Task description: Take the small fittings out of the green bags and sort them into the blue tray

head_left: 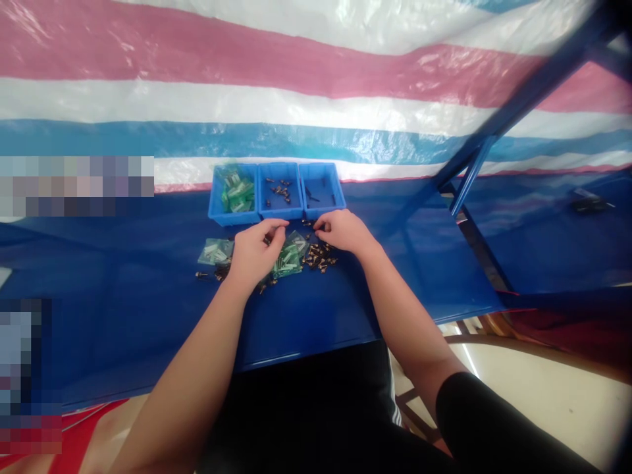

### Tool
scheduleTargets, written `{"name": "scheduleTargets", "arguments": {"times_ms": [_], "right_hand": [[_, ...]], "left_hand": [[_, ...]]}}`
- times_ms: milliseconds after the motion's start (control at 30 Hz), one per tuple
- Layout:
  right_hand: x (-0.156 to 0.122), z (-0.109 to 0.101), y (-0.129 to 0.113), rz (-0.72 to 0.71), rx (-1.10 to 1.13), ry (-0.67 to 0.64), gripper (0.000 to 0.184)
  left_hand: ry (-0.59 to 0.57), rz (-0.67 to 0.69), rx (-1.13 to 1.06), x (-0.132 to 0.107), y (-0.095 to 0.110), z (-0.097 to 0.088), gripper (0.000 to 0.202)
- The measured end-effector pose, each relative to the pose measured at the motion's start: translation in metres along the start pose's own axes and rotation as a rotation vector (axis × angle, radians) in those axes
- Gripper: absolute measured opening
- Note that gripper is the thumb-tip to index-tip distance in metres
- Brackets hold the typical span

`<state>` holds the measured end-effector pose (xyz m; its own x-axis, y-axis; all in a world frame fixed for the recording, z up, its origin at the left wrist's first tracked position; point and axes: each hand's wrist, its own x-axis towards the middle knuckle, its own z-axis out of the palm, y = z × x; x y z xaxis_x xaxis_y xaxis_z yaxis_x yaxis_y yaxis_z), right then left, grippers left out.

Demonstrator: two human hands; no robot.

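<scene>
My left hand [255, 250] is closed, thumb against the curled fingers, with small dark metal parts showing between them; their exact kind is unclear. Beside the right-hand pile, my right hand [343, 230] has its fingertips pinched together, and whatever they hold is too small to make out. Below that hand lies a pile of small brass-and-black screw-like parts [322, 257]. Between both hands are green-tinted clear bags [290, 255] with white pieces inside. Another such bag [215, 251] lies left of my left hand, and more dark parts [222, 271] are partly hidden by the hand.
Three blue bins stand behind my hands: the left bin [213, 204] holds green bags, the middle bin [280, 214] brass-coloured parts, the right bin [323, 212] slim dark pieces. A blue metal post [513, 108] rises on the right of the blue table [306, 329]. Striped sheeting hangs behind.
</scene>
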<state>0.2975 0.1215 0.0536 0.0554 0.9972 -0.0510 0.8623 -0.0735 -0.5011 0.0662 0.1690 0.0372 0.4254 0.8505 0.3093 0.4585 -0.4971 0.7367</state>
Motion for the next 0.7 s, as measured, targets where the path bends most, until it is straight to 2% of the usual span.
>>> {"name": "scheduleTargets", "arguments": {"times_ms": [100,167,267,333,400,500,700], "right_hand": [[-0.001,0.002,-0.001,-0.029,-0.009,0.009,0.020],[-0.001,0.005,-0.002,-0.084,0.099,0.030,0.017],[-0.001,0.009,-0.005,-0.144,0.475,0.026,0.018],[-0.002,0.009,-0.009,-0.156,0.741,-0.033,0.020],[-0.003,0.009,-0.013,-0.183,0.907,-0.101,0.018],[-0.003,0.008,-0.017,-0.229,0.997,-0.165,0.013],[0.002,0.012,-0.010,-0.233,1.007,-0.186,0.012]], "left_hand": [[0.003,0.003,-0.002,0.000,-0.001,0.000,0.027],[0.004,0.003,-0.009,0.000,-0.002,0.000,0.028],[0.005,0.017,-0.037,0.000,-0.004,0.001,0.028],[-0.007,0.035,-0.067,0.000,-0.005,0.002,0.031],[-0.028,0.055,-0.095,0.000,-0.005,0.003,0.034],[-0.044,0.079,-0.114,-0.001,-0.006,0.004,0.033],[-0.053,0.109,-0.130,-0.002,-0.004,0.003,0.025]]}}
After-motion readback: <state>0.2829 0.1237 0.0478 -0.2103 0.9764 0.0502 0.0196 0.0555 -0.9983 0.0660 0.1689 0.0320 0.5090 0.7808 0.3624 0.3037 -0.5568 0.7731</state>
